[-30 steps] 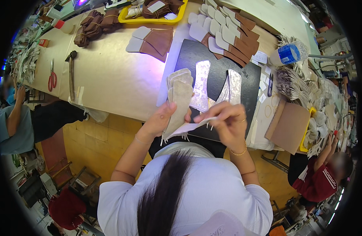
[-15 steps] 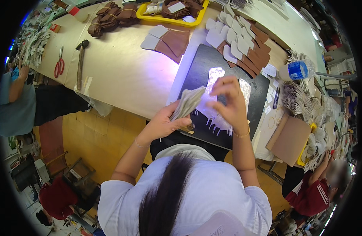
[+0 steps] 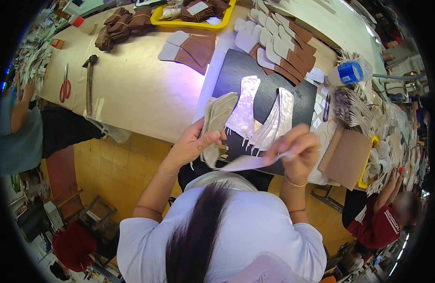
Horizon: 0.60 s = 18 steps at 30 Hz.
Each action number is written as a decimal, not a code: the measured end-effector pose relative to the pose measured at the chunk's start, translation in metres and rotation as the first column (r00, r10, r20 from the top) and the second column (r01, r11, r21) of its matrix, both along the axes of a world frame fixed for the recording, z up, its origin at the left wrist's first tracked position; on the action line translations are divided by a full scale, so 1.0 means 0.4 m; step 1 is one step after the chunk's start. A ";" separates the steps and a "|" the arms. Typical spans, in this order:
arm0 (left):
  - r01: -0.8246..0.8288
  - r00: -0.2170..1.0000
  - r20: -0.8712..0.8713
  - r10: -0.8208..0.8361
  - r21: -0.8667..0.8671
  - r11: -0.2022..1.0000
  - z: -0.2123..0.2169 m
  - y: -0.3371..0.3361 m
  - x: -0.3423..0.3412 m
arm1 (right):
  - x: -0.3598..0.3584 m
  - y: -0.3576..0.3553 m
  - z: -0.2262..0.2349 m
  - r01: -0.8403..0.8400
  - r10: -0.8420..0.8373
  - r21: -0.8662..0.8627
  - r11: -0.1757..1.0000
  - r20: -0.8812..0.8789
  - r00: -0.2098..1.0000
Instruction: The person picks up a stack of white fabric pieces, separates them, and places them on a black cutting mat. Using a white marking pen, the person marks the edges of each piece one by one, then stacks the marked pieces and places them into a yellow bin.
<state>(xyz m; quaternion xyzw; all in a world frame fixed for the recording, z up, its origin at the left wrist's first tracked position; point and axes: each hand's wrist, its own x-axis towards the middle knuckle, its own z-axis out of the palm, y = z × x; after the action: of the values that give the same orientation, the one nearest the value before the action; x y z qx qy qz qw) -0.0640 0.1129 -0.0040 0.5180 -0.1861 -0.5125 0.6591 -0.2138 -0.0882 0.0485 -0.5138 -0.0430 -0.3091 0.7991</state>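
My left hand is closed round a stack of beige-grey shaped pieces, fanned at the top and held upright near the front of the table. My right hand pinches the end of a single pale piece, stretched low and slightly blurred toward the base of the stack. Whether it still touches the stack, I cannot tell. Beyond both hands lies a black board. On it rest a shiny silvery piece with small tabs at its near end and, to its right, several overlapping silvery pieces.
Brown pieces with pale tips overlap behind the board. Leftward lie more brown pieces, a hammer and red-handled scissors. A yellow tray stands behind; a plastic bottle lies right. Other people work at both sides.
My right hand has come down and right from above the board, and a pale piece now shows in its fingers. The stack in my left hand stands more upright. The view has shifted slightly.
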 end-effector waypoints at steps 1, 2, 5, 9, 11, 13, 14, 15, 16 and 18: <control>0.013 0.997 0.076 -0.015 0.030 0.999 -0.001 0.006 0.002 | -0.003 -0.025 0.005 0.080 -0.080 -0.017 0.997 0.014 0.997; 0.034 0.988 0.150 -0.042 0.059 0.998 0.000 0.005 0.004 | -0.008 -0.063 0.010 0.170 -0.169 -0.035 0.985 0.029 0.985; 0.073 0.942 0.314 -0.119 0.155 0.985 0.021 -0.001 -0.002 | -0.023 -0.148 -0.015 0.295 -0.306 -0.083 0.952 -0.297 0.905; 0.042 0.891 0.444 -0.094 0.124 0.991 0.059 -0.020 -0.020 | -0.024 -0.198 -0.072 0.292 -0.298 -0.107 0.951 -0.576 0.761; 0.058 0.842 0.527 -0.114 0.122 0.991 0.064 -0.021 -0.020 | 0.008 -0.221 -0.132 0.241 -0.444 -0.398 0.885 -0.566 0.695; 0.081 0.787 0.596 -0.157 0.153 0.985 0.082 -0.027 -0.017 | 0.008 -0.231 -0.155 0.078 -0.673 -0.811 0.580 -0.422 0.608; 0.075 0.774 0.610 -0.169 0.176 0.982 0.092 -0.026 -0.017 | 0.020 -0.217 -0.139 0.061 -0.669 -0.842 0.537 -0.380 0.638; 0.071 0.760 0.625 -0.180 0.196 0.978 0.103 -0.026 -0.019 | 0.023 -0.201 -0.121 0.048 -0.665 -0.871 0.488 -0.336 0.667; 0.067 0.745 0.638 -0.193 0.216 0.974 0.109 -0.027 -0.021 | 0.023 -0.187 -0.102 0.038 -0.657 -0.898 0.438 -0.291 0.695; 0.060 0.742 0.649 -0.169 0.187 0.981 0.109 -0.031 -0.024 | 0.015 -0.159 -0.051 -0.032 -0.423 -0.795 0.605 -0.356 0.833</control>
<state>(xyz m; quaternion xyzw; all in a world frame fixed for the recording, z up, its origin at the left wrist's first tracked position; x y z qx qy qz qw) -0.0736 0.1004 0.0397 0.7024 -0.3990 -0.3483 0.4756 -0.2080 -0.1519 0.0280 -0.8697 0.1013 -0.2009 0.4394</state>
